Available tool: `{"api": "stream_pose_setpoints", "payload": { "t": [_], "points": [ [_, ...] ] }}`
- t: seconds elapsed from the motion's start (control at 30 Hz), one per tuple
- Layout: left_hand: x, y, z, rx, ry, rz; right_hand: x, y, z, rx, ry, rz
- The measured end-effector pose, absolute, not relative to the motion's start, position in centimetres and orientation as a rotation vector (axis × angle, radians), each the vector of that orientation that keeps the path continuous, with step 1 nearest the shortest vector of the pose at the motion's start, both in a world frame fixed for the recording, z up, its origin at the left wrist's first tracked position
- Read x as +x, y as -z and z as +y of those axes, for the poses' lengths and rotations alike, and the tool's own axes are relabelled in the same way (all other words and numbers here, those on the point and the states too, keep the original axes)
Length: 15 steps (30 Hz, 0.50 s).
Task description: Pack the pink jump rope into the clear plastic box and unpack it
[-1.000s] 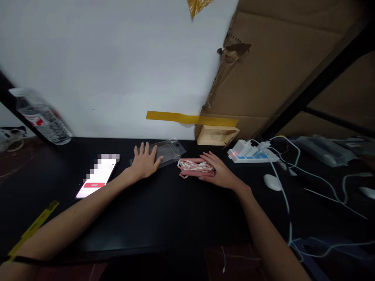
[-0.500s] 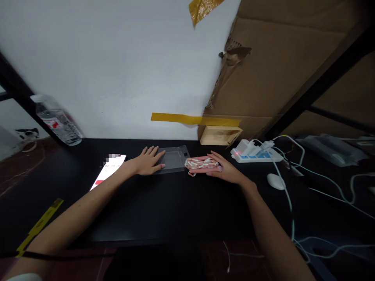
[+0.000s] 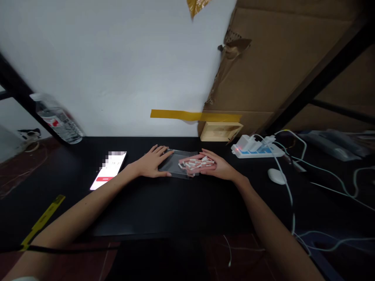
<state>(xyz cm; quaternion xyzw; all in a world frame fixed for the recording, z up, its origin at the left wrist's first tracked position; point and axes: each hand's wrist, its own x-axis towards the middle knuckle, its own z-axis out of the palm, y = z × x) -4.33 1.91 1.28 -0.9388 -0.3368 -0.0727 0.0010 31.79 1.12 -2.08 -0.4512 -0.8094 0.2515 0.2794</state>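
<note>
A clear plastic box (image 3: 173, 168) lies flat on the black tabletop. My left hand (image 3: 151, 162) spans its left end, thumb at the near edge and fingers at the far edge, steadying it. At the box's right end sits a pink bundle with many small white tips (image 3: 197, 164). Its left part overlaps the clear plastic and appears to be inside it. Around the bundle's right end my right hand (image 3: 221, 165) is closed, fingers along the far side and thumb along the near side. What the palm covers is hidden.
Left of my left hand lies a lit phone (image 3: 109, 171); a water bottle (image 3: 60, 123) leans farther back. At the right are a power strip (image 3: 258, 150), a white mouse (image 3: 276, 176) and loose cables. Against the wall stands a shallow wooden box (image 3: 219, 132).
My right hand has moved left with the pink bundle, which now overlaps the clear box much more. My left hand has shifted slightly right along the box.
</note>
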Motion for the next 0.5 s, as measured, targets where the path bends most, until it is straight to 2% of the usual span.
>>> {"api": "stream_pose_setpoints", "payload": {
  "t": [0.3, 0.5],
  "points": [
    [-2.4, -0.9, 0.4, -2.859, 0.277, -1.190, 30.0, 2.6, 0.8, -1.379, -0.562, -2.030],
    [-2.2, -0.4, 0.4, -2.828, 0.310, -1.251, 26.9, 4.1, 0.1, -1.307, -0.577, -2.003]
  ]
}}
